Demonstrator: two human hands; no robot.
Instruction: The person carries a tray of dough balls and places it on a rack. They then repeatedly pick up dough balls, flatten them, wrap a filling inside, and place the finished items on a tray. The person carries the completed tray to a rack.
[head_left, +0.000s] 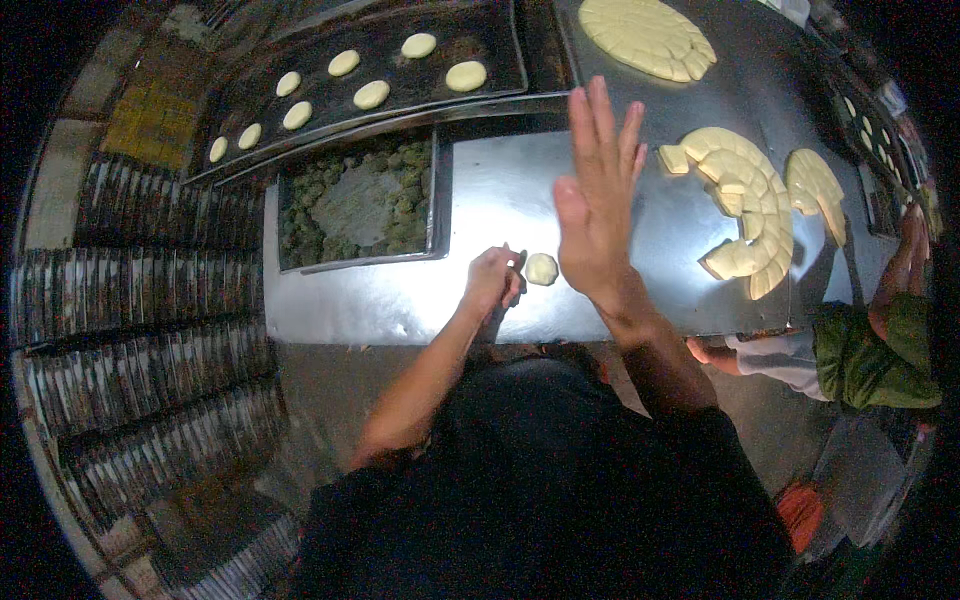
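Note:
A small round dough ball (541, 269) rests on the metal worktable (360, 307) between my two hands. Just left of it is my left hand (495, 276), its fingers partly curled and apart, with nothing visible in them. My right hand (600, 195) is raised over the table to the right of the ball, palm flat and fingers spread, holding nothing. Right of that hand lies a curved slab of dough (765, 180) cut into pieces, with a few loose pieces on it. A shallow tray (441, 202) left of my hands holds many greenish-brown lumps around its bare middle.
A dark baking tray (255, 105) at the back left carries several flat dough rounds (372, 94). A large scored dough disc (649, 37) and a smaller dough piece (814, 184) lie farther right. Stacked trays (135, 292) stand at left. Another person (877, 352) is at the right.

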